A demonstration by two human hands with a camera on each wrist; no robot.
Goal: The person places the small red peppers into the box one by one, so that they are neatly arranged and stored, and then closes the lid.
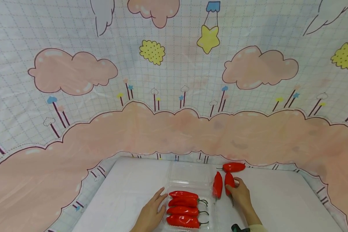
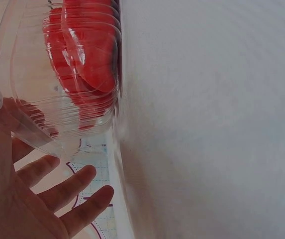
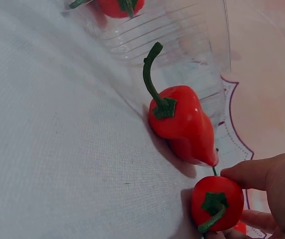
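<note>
Now a person's right hand (image 1: 241, 194) pinches a long, glossy red pepper with a green stem (image 1: 229, 182) between thumb and fingers at the white counter (image 1: 281, 196). The left hand (image 1: 151, 211), fingers spread, rests against a clear, ribbed plastic box (image 1: 192, 175), apparently steadying it. Inside, four red peppers (image 1: 183, 211) lie side by side, likely aligned to fit; two loose red peppers (image 1: 217, 185) lie near the pinched one.

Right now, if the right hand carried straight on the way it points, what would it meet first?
Probably the crosswise red pepper: the right hand points forward, and the held pepper has its tip right by it. The gap is hard to judge; they may already touch.
</note>
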